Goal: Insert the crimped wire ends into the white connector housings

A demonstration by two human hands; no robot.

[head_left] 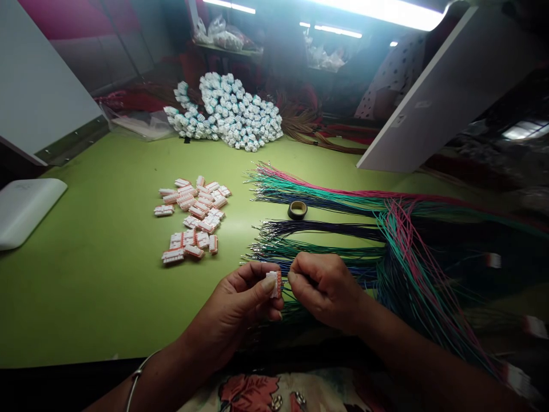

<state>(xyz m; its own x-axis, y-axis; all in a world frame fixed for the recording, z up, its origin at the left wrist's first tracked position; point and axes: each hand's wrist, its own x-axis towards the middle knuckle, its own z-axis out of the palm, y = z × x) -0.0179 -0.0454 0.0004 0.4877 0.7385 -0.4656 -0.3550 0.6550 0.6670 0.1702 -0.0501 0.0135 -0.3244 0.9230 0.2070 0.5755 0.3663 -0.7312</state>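
My left hand (244,297) holds a white and orange connector (274,284) between thumb and fingers, its orange side facing right. Just right of it, my right hand (321,286) is pinched on a thin wire (286,284), whose end is at or very near the connector; whether it is inside cannot be made out. Bundles of green and blue wires (317,249) lie behind and beneath my right hand. Several loose white and orange connectors (201,206) are scattered on the green table to the left.
Behind the connectors is a pile of white plugs (240,111). A tape roll (297,210) sits between wire bundles. Pink and green wires (334,191) run right. A white panel (412,103) slants at the back right; a white object (30,209) lies far left.
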